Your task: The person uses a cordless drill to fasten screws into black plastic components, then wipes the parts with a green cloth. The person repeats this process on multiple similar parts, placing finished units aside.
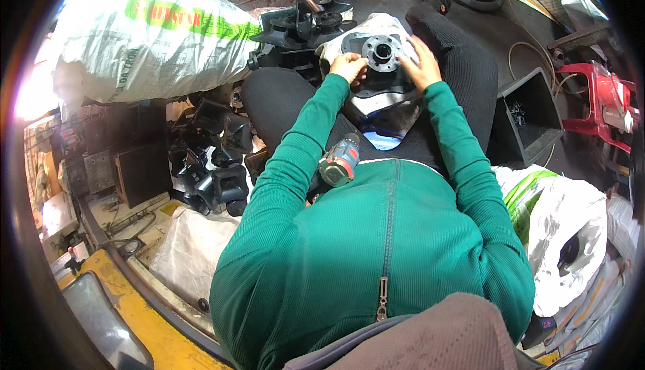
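Observation:
Between my knees sits a round grey metal flange [373,63] with a ring of holes and a dark central bore, on a black plastic part [384,86] over white cloth. My left hand [349,68] is at the flange's left edge, its thumb and fingertips pinched together; whatever they hold is too small to make out. My right hand [423,66] rests against the flange's right side with its fingers stretched out and apart. A grey and red power drill [340,160] lies near my lap, left of the jacket's zip.
Black finned parts [285,26] lie beyond my left knee, and several black parts [218,162] are heaped at the left. A large white sack [161,54] is behind them. On the right are a dark bin [537,111] with small fasteners and a red plastic stool [594,88].

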Available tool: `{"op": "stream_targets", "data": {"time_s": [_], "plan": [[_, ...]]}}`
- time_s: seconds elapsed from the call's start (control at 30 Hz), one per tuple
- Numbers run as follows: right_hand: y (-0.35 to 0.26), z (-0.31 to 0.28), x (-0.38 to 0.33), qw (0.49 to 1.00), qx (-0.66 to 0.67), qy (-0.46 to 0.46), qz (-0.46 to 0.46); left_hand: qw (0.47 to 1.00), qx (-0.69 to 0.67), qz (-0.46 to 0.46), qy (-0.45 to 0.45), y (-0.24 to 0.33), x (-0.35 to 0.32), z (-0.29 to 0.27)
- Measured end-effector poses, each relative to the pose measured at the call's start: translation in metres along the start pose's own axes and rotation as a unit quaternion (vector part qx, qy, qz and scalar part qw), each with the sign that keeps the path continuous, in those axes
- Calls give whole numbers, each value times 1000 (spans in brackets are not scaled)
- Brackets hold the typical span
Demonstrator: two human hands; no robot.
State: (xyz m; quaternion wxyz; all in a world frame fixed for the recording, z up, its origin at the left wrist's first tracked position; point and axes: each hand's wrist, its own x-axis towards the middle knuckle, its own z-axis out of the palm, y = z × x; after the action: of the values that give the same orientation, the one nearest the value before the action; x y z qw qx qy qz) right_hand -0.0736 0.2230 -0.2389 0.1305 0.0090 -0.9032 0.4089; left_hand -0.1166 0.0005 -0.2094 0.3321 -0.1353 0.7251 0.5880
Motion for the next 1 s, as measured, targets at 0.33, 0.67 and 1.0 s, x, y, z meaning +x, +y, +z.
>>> {"op": "stream_targets", "data": {"time_s": [0.33,0.67,1.0], "plan": [[-32,-25,4,979,100,-80,160,984,16,108,143,27,2,11],[100,-151,-154,927,20,184,326,953,21,233,192,33,-1,-28],[182,-43,-96,965,-191,-127,130,922,107,270,256,32,-27,-25]]}}
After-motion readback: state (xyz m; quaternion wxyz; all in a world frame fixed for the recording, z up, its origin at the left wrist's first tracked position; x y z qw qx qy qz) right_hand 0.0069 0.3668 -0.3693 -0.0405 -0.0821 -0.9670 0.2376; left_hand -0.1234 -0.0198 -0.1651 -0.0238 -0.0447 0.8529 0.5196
